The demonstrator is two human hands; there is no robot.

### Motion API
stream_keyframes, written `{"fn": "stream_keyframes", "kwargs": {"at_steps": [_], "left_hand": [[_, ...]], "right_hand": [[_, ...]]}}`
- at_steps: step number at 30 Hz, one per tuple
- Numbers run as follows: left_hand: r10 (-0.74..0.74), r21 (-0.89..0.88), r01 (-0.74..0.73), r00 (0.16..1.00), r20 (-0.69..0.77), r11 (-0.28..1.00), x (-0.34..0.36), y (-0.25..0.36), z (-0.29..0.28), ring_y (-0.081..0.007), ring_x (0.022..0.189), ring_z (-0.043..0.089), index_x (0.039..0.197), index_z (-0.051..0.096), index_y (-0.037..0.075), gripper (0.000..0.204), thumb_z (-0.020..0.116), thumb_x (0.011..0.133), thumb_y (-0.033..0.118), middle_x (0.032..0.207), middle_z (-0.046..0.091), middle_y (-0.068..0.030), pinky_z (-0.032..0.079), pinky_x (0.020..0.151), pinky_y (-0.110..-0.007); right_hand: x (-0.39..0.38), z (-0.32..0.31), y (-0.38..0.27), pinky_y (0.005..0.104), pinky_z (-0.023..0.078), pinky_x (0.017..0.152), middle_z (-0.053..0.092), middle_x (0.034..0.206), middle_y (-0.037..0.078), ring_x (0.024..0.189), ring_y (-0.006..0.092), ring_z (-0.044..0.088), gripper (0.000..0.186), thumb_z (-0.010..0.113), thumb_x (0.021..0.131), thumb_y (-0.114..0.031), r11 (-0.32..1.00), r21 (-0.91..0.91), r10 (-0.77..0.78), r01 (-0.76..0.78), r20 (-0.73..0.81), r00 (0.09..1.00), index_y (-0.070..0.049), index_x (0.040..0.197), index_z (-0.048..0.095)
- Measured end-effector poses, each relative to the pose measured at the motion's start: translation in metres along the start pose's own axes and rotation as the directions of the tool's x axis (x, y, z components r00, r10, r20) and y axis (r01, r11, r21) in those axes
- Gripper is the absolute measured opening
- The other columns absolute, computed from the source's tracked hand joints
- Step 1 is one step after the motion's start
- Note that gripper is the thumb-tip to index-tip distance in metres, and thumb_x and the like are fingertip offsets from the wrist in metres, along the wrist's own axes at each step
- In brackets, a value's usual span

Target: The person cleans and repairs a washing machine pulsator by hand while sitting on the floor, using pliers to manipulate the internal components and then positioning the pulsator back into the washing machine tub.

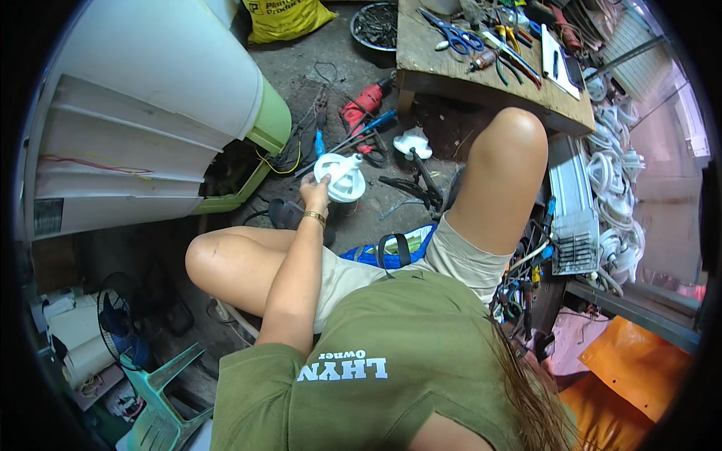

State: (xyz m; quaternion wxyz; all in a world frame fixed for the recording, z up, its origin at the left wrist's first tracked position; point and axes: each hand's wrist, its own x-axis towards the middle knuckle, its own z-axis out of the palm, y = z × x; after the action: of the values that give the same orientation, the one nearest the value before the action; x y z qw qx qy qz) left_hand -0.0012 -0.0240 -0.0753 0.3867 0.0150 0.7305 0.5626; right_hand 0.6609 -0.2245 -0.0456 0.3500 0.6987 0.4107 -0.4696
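My left hand (314, 194), with a gold watch (314, 217) on its wrist, is closed on the rim of a white round plastic part (342, 180). This part has openings and a raised stem, and looks like a washing machine pulsator. It is held above the floor, in front of my left knee. Just beyond it lie a red power drill (365, 107) and a blue-handled tool (377, 120). Another white plastic piece (414, 143) sits on the floor to the right. My right hand does not show.
A large white and green appliance casing (158, 98) lies at the left. A wooden table (429, 75) with scissors (456, 36) and pliers stands at the far right. Several white parts (611, 188) hang along the right side. A green plastic chair (154, 410) is at lower left.
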Motion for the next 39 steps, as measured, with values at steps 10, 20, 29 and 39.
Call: {"fn": "stream_keyframes", "kwargs": {"at_steps": [10,20,29,39], "left_hand": [[0.293,-0.074,-0.287,0.952,0.085,0.955,-0.045,0.075,0.002,-0.0178,0.082,0.064,0.12,0.048,-0.001,0.045,0.071,0.083,0.01,0.099,0.062,-0.0123,0.056,0.059,-0.031],[0.313,-0.066,-0.317,0.947,-0.074,0.946,-0.065,0.046,0.017,-0.0172,0.086,0.06,0.109,0.055,-0.003,0.039,0.075,0.079,0.012,0.096,0.063,-0.0113,0.048,0.076,-0.03],[0.21,-0.021,-0.21,0.956,0.207,0.977,-0.019,0.051,-0.02,-0.0129,0.088,0.062,0.114,0.062,-0.006,0.034,0.057,0.094,0.021,0.1,0.068,-0.01,0.048,0.081,-0.028],[0.186,-0.206,-0.174,0.981,0.044,0.963,-0.036,0.06,0.007,-0.0168,0.087,0.061,0.117,0.049,0.001,0.032,0.062,0.091,0.016,0.099,0.062,-0.0119,0.05,0.077,-0.03]], "right_hand": [[-0.265,-0.242,-0.246,0.0354,0.043,0.054,0.054,0.061,0.017,0.055,0.0218,0.056,0.024,0.053,0.091,-0.015,0.803,-0.323,-0.51,0.501,-0.808,0.295,0.004,0.077,0.058],[-0.162,-0.153,-0.603,0.047,0.052,0.061,0.067,0.07,0.018,0.066,0.0366,0.066,0.054,0.048,0.091,-0.053,0.388,-0.709,-0.897,0.588,-0.436,0.067,-0.008,0.072,0.07],[-0.147,-0.151,-0.636,0.0395,0.049,0.05,0.057,0.056,0.008,0.054,0.0274,0.061,0.03,0.062,0.082,-0.028,-0.551,-0.712,-0.788,0.434,0.274,-0.551,-0.01,0.059,0.057],[-0.161,-0.174,-0.651,0.045,0.05,0.054,0.063,0.06,0.015,0.058,0.0336,0.064,0.041,0.054,0.088,-0.043,0.053,-0.831,-0.997,0.554,-0.075,-0.018,-0.009,0.069,0.068]]}}
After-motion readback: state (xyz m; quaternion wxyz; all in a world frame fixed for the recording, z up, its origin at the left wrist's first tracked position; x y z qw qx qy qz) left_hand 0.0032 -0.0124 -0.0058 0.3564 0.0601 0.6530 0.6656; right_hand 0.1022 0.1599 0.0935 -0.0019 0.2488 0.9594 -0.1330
